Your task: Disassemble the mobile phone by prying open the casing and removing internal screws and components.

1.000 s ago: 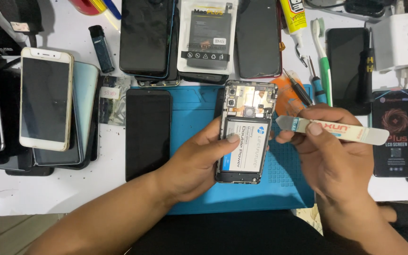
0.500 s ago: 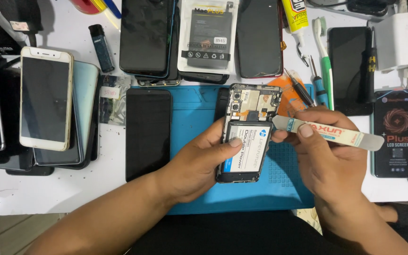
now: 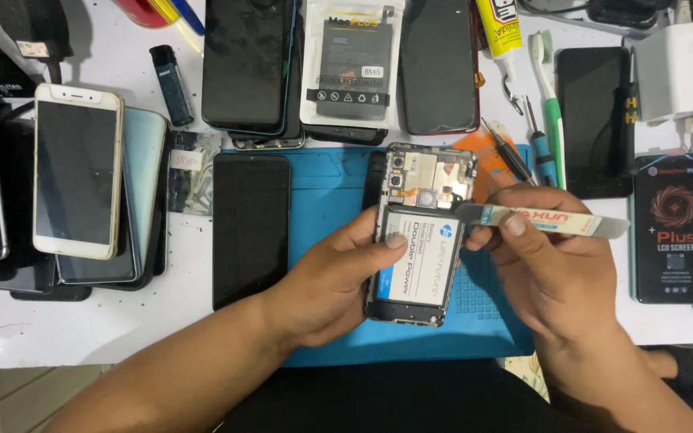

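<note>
An opened phone (image 3: 431, 172) with its back cover off lies on a blue work mat (image 3: 330, 188), circuit board showing at its top. A white and blue battery (image 3: 420, 256) sits in its body. My left hand (image 3: 330, 281) holds the phone's left side, thumb pressing on the battery. My right hand (image 3: 551, 269) grips a thin flat metal pry tool (image 3: 551, 220) with a white printed handle. The tool's tip touches the battery's upper right corner.
Several phones lie around the mat: a black one (image 3: 250, 228) left of it, a white one (image 3: 78, 168) on a stack at far left, dark ones (image 3: 246, 64) above. A packaged battery (image 3: 353, 68), glue tube (image 3: 500, 32), screwdrivers (image 3: 511, 156), white charger (image 3: 683, 68) and black screen box (image 3: 674, 228) sit at the top and right.
The pry tool's tip has slid left and down from the phone's right edge to the battery's upper right corner. My left thumb stays on the battery.
</note>
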